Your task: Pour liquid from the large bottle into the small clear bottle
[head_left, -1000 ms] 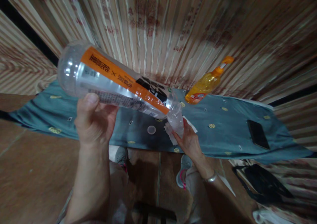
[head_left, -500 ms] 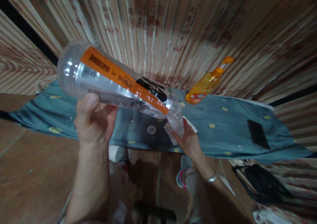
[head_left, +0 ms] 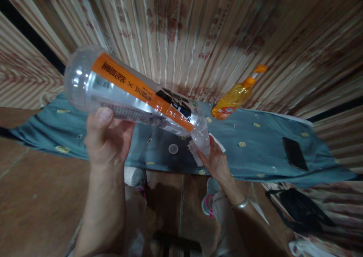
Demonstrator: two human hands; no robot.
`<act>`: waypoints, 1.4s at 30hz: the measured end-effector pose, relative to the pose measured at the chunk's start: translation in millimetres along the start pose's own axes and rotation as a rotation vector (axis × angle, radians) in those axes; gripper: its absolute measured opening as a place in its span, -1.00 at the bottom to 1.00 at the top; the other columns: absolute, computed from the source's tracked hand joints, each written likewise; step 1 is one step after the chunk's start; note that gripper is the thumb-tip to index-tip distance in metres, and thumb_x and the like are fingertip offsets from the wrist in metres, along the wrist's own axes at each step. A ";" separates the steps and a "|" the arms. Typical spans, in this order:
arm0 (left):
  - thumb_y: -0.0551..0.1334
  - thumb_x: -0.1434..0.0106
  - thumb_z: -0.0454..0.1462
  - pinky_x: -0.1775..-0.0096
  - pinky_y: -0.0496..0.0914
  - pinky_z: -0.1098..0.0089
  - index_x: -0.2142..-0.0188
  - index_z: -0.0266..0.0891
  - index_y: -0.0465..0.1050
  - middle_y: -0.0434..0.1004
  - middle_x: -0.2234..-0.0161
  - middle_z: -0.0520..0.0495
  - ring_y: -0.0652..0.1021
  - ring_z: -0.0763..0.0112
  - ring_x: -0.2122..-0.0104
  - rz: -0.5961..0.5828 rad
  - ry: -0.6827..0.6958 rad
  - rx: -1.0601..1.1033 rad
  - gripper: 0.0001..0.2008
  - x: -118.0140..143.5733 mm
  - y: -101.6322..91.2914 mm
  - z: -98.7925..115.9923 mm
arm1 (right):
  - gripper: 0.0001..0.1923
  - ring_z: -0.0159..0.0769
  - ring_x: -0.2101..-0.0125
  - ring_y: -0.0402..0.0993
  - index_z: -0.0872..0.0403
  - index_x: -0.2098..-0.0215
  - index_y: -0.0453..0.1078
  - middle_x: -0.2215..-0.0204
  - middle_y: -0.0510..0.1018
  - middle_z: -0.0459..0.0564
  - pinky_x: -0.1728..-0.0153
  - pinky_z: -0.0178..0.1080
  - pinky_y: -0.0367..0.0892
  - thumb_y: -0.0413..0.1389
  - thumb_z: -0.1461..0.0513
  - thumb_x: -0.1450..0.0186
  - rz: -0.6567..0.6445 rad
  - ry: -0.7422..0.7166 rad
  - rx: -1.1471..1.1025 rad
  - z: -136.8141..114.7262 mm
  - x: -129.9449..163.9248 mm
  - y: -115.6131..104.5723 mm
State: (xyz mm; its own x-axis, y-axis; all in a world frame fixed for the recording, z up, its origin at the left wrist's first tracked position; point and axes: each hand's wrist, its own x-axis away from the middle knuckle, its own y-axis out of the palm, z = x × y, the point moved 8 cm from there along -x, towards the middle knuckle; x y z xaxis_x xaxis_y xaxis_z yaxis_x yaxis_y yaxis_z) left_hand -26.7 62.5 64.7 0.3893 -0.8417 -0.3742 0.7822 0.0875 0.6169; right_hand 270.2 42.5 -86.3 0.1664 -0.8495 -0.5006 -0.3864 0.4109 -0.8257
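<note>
Cap, small round clear plastic [head_left: 173,148], lies on teal patterned cloth [head_left: 255,143] just left of right hand [head_left: 217,160]; orange liquid bottle [head_left: 235,96] beyond. Left hand [head_left: 106,137] fingers wrap clear orange-labelled plastic bottle [head_left: 133,94], empty, tilted; right fingers pinch white tissue [head_left: 195,151] at its mouth.

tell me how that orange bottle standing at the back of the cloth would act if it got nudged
The orange bottle is tall and narrow with a slim spout, so it would probably tip rather than slide. It stands on soft blue cloth, which likely makes it less steady. It looks nearly full, so probably fairly heavy; once down, its round body could roll.
</note>
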 end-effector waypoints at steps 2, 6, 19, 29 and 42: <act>0.52 0.08 -0.20 -0.08 0.51 0.14 0.18 -0.01 0.57 0.55 0.51 0.14 0.66 0.22 0.21 0.005 0.002 -0.007 -0.59 0.0 -0.3 0.0 | -0.26 0.08 -0.04 0.57 0.30 -0.35 0.10 -0.07 0.55 0.41 0.08 0.04 0.58 0.00 -0.07 -0.45 -0.007 0.013 0.004 0.8 0.2 0.9; 0.52 0.08 -0.19 -0.11 0.48 0.10 0.07 0.02 0.55 0.60 0.43 0.12 0.65 0.16 0.12 0.014 -0.010 -0.026 -0.48 -0.3 -0.9 -1.3 | -0.26 0.09 -0.03 0.58 0.31 -0.35 0.11 -0.06 0.55 0.42 0.09 0.05 0.59 0.00 -0.07 -0.45 -0.010 0.023 0.006 1.5 0.0 1.7; 0.49 0.09 -0.19 -0.10 0.50 0.06 0.13 0.00 0.58 0.65 0.39 0.06 0.65 0.08 0.09 0.047 -0.008 -0.053 -0.54 1.2 0.7 0.4 | -0.26 0.11 -0.05 0.56 0.30 -0.36 0.08 -0.08 0.54 0.43 0.07 0.08 0.58 -0.01 -0.07 -0.45 -0.012 0.017 -0.009 -0.1 0.2 0.8; 0.49 0.06 -0.20 -0.09 0.50 0.15 0.17 0.02 0.58 0.63 0.42 0.08 0.64 0.14 0.06 0.017 0.004 -0.025 -0.60 1.0 1.4 0.1 | -0.25 0.11 -0.04 0.57 0.30 -0.35 0.10 -0.06 0.54 0.42 0.10 0.06 0.58 -0.04 -0.10 -0.45 -0.036 0.039 0.001 1.7 0.3 1.7; 0.46 0.03 -0.21 0.06 0.54 0.28 0.57 -0.08 0.46 0.39 0.64 0.12 0.59 0.32 0.35 0.003 0.012 -0.029 -0.80 0.6 0.8 1.2 | -0.25 0.09 -0.04 0.57 0.29 -0.35 0.11 -0.07 0.54 0.41 0.10 0.06 0.58 -0.05 -0.10 -0.45 -0.021 0.028 -0.001 -0.7 -0.7 -1.0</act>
State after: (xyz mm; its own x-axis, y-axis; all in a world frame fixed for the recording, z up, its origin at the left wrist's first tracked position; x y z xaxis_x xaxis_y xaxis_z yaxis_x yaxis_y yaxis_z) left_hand -26.4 61.4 65.7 0.3972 -0.8350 -0.3808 0.7946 0.1053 0.5979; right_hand 269.8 42.5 -84.9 0.1493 -0.8666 -0.4761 -0.3836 0.3930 -0.8357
